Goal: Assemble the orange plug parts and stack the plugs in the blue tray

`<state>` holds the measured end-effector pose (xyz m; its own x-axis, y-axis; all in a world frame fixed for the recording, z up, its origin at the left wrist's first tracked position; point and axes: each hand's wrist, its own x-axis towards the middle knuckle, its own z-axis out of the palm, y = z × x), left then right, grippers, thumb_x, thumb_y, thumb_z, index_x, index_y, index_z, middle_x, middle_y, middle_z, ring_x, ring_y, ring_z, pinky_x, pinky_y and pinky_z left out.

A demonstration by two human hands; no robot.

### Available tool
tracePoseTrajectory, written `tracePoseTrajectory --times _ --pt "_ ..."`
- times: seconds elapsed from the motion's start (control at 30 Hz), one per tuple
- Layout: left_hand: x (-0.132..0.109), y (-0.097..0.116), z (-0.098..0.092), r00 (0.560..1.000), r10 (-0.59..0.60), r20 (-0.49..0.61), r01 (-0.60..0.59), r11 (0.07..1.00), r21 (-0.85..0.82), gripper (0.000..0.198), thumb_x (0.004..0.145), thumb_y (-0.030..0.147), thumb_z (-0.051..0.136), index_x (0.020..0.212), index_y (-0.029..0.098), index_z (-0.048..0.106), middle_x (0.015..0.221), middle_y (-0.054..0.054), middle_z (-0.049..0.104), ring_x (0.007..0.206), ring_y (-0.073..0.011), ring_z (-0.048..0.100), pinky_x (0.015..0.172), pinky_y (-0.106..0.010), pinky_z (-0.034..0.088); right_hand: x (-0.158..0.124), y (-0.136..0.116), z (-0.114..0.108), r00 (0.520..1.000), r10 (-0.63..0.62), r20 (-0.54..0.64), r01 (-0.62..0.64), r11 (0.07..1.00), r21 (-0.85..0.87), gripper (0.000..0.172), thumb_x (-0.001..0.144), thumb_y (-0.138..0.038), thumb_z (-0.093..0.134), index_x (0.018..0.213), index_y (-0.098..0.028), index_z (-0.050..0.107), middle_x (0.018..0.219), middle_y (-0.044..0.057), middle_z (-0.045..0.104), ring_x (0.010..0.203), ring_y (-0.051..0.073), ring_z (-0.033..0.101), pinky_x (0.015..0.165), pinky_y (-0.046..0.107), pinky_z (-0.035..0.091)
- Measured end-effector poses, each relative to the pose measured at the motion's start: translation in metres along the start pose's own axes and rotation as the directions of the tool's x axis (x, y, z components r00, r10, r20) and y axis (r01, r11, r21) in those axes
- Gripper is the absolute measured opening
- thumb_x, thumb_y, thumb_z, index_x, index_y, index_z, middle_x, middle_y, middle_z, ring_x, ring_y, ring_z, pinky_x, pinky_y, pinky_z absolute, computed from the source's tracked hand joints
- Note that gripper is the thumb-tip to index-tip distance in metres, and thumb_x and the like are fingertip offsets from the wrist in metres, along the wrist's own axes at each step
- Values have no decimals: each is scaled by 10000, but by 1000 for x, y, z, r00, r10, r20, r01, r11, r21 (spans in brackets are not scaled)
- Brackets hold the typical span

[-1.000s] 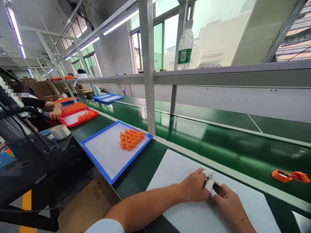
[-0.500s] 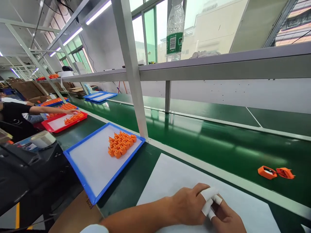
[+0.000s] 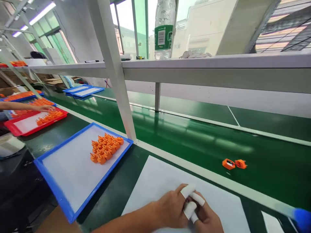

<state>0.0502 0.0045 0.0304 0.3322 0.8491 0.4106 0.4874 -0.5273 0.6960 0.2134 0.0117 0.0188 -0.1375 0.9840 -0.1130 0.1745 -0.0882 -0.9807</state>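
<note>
Over a white sheet point(image 3: 143, 181), my left hand point(image 3: 171, 207) and my right hand point(image 3: 207, 215) meet with their fingertips pressed together. White finger covers wrap the thumbs and fingertips. Whatever the fingers pinch is hidden between them. Left of the sheet lies a blue-rimmed tray point(image 3: 70, 174), with a cluster of small orange plastic parts point(image 3: 104, 148) at its far right corner. Beyond the sheet, two orange pieces point(image 3: 228, 164) sit side by side on the green conveyor belt point(image 3: 194, 139).
A grey post point(image 3: 119, 84) rises at the table's edge under a shelf point(image 3: 206, 72) bearing a plastic bottle point(image 3: 165, 35). A co-worker's hand point(image 3: 47, 108) is over a red tray point(image 3: 18, 129) at left. Something blue point(image 3: 302, 220) shows at the right edge.
The view has swung right, so most things sit further left. The two orange pieces have shifted left along the belt relative to the sheet. My hands stay pressed together.
</note>
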Motion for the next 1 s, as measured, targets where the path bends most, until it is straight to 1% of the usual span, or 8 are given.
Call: tracePoseTrajectory --times 0.13,0.3,0.4,0.5,0.6,0.83,0.93,1.0 --pt "4 -4 8 998 -14 -60 -6 948 -318 661 909 289 540 1493 245 234 1331 -170 529 717 -157 664 606 -315 572 5 -15 1 986 -141 85 126 979 162 398 744 -360 721 1114 -217 691 1029 90 703 915 270 687 826 377 589" --pt "23 1 1 923 -376 75 285 542 -790 454 983 434 430 1373 203 403 1248 -152 592 473 -82 564 406 -243 427 10 -11 -5 966 -244 88 209 933 293 239 849 -293 631 1063 -208 693 973 61 704 785 214 664 789 395 554" --pt "30 -4 -5 893 -424 153 315 344 -884 441 956 488 445 1179 124 558 858 -71 676 404 -91 483 429 -264 427 8 -12 -4 958 -272 90 231 921 315 239 815 -257 636 1036 -196 702 961 56 719 777 204 665 808 398 544" --pt "33 -12 -9 870 -393 298 396 196 -897 500 938 551 438 920 94 640 452 26 465 408 -126 447 507 -296 472 4 -16 1 939 -325 116 266 895 358 294 784 -245 654 1071 -197 698 984 57 727 803 205 673 806 400 550" --pt "34 -16 -13 859 -371 353 436 168 -884 576 935 625 387 844 116 640 364 52 332 399 -145 430 491 -293 462 3 -17 6 922 -362 136 284 872 398 314 779 -264 679 1083 -191 698 964 58 729 835 213 676 792 396 555" --pt "35 -16 -13 859 -393 326 426 199 -882 542 933 615 400 877 130 636 395 64 325 391 -131 381 489 -301 462 5 -13 9 927 -360 106 289 865 409 289 797 -277 692 1072 -186 702 941 67 729 804 211 674 732 375 558" --pt "34 -19 -11 856 -444 266 397 233 -888 333 838 438 633 914 114 636 450 72 368 430 -98 389 486 -237 413 7 -11 8 939 -335 80 285 885 369 310 781 -273 687 1078 -188 707 974 73 723 841 224 671 712 362 560" --pt "34 -23 -8 851 -491 184 350 271 -897 375 717 240 733 1054 127 613 594 63 488 443 -46 356 460 -188 333 9 -9 7 950 -308 56 271 898 347 296 780 -276 674 1060 -188 716 990 75 716 846 225 667 701 352 560"
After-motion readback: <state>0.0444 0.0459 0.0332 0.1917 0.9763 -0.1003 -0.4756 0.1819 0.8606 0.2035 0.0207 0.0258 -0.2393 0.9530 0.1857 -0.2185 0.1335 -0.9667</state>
